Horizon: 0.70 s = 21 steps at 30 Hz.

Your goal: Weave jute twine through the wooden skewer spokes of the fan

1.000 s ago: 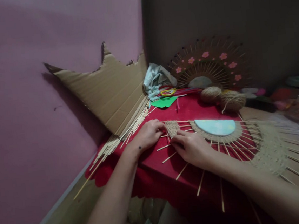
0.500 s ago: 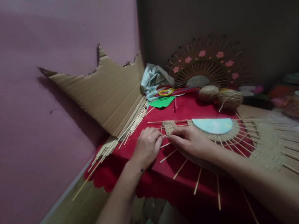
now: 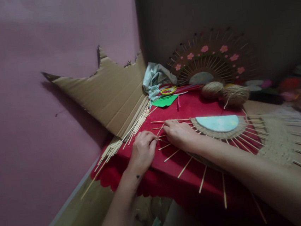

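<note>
Both hands sit on the stick fan (image 3: 223, 134) lying on the red counter (image 3: 156, 176). The left hand (image 3: 142, 151) fingers pinch a stick. The right hand (image 3: 179, 135) fingers curl over the woven part.

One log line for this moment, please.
left hand: pinching a stick | right hand: on woven fan spokes | pale half-disc on fan | stick bundle beside cardboard

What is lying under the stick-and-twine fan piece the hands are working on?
A red cloth shows between the spokes of the fan piece. The right hand covers the woven patch, and the left hand pinches a stick beside it. Whatever lies beneath the cloth is hidden.
</note>
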Each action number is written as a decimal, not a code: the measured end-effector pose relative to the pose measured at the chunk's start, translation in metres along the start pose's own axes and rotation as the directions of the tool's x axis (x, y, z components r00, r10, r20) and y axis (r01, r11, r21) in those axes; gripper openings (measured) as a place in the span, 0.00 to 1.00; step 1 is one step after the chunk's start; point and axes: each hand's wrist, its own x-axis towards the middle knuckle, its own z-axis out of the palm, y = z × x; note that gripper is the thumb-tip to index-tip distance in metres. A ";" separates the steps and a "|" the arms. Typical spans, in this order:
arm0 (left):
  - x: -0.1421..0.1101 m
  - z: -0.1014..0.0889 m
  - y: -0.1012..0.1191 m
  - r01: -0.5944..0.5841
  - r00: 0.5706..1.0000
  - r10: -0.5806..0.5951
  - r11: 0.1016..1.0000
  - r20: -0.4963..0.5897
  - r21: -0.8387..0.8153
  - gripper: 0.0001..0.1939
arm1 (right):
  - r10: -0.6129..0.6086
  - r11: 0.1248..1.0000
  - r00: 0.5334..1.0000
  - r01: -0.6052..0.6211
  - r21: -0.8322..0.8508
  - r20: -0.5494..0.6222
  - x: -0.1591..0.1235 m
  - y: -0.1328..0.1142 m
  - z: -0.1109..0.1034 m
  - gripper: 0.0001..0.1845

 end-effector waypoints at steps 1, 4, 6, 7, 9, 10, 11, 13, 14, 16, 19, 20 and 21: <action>-0.001 0.000 0.000 0.000 1.000 0.000 1.000 -0.009 0.004 0.07 | -0.013 1.000 1.000 0.013 -0.015 0.000 0.000 0.000 0.000 0.13; -0.003 -0.001 0.000 -0.014 1.000 0.014 0.999 -0.023 0.032 0.08 | -0.037 0.998 0.999 0.037 -0.045 -0.001 0.000 0.002 0.001 0.13; -0.005 0.000 0.000 -0.032 0.999 0.033 0.998 -0.018 0.059 0.08 | -0.042 0.997 0.999 0.042 -0.059 -0.003 0.000 0.003 0.001 0.13; -0.005 0.000 0.001 -0.041 0.999 0.043 0.996 -0.015 0.073 0.08 | -0.043 0.997 0.999 0.042 -0.065 -0.006 0.000 0.003 0.002 0.13; -0.006 0.000 0.001 -0.056 0.998 0.057 0.994 -0.005 0.094 0.08 | -0.043 0.996 0.999 0.042 -0.073 -0.010 -0.001 0.004 0.003 0.13; -0.006 0.000 0.001 -0.061 0.998 0.061 0.993 0.001 0.099 0.08 | -0.042 0.996 0.999 0.041 -0.077 -0.012 -0.001 0.004 0.003 0.13; -0.007 0.000 0.001 -0.064 0.998 0.063 0.993 0.005 0.100 0.09 | -0.041 0.996 0.999 0.040 -0.080 -0.014 -0.001 0.004 0.004 0.13; -0.007 0.000 0.000 -0.066 0.998 0.066 0.993 0.003 0.101 0.09 | -0.041 0.996 0.999 0.039 -0.084 -0.020 -0.001 0.003 0.004 0.14; -0.008 0.000 0.000 -0.067 0.998 0.068 0.992 -0.005 0.106 0.09 | -0.043 0.996 0.999 0.041 -0.084 -0.022 -0.001 0.003 0.004 0.14; -0.008 0.000 -0.001 -0.067 0.997 0.071 0.990 -0.027 0.121 0.09 | -0.046 0.995 0.999 0.044 -0.084 -0.022 -0.001 0.003 0.003 0.13; -0.007 0.000 -0.002 -0.061 0.997 0.066 0.989 -0.039 0.135 0.09 | -0.038 0.996 0.999 0.036 -0.077 -0.017 0.000 0.003 0.000 0.13; -0.007 0.000 -0.002 -0.059 0.997 0.064 0.989 -0.035 0.135 0.09 | -0.031 0.997 0.999 0.030 -0.073 -0.015 0.000 0.003 -0.001 0.13; -0.007 0.000 -0.001 -0.057 0.998 0.061 0.989 -0.031 0.134 0.09 | -0.024 0.997 1.000 0.024 -0.068 -0.013 0.000 0.004 -0.001 0.13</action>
